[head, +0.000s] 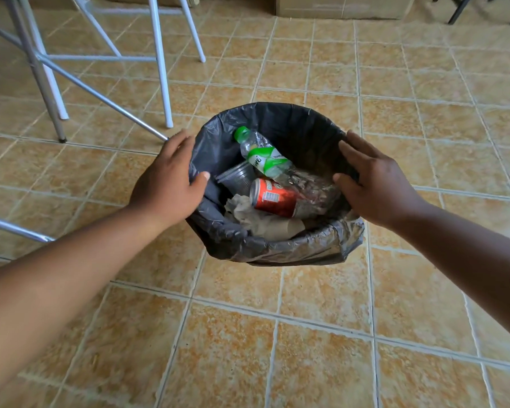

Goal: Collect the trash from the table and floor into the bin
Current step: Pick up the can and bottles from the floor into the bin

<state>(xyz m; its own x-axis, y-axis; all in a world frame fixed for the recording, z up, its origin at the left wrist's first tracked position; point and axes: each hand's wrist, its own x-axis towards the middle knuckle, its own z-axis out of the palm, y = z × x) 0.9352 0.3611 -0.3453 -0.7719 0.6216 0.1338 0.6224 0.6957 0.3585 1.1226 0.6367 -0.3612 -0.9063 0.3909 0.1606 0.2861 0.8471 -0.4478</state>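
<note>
**Bin on the floor, held at its rim by both hands.**
The bin is clasped by the left hand and right hand, thumbs inside. A bottle, can and paper are already binned. No loose trash is seen, so collection is judged nearly complete.

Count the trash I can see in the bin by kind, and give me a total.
Plastic bottle: 1
Red can: 1
Stack of clear cups: 1, cups within uncountable
Crumpled paper: 1 heap
Total in the bin: 4
</note>
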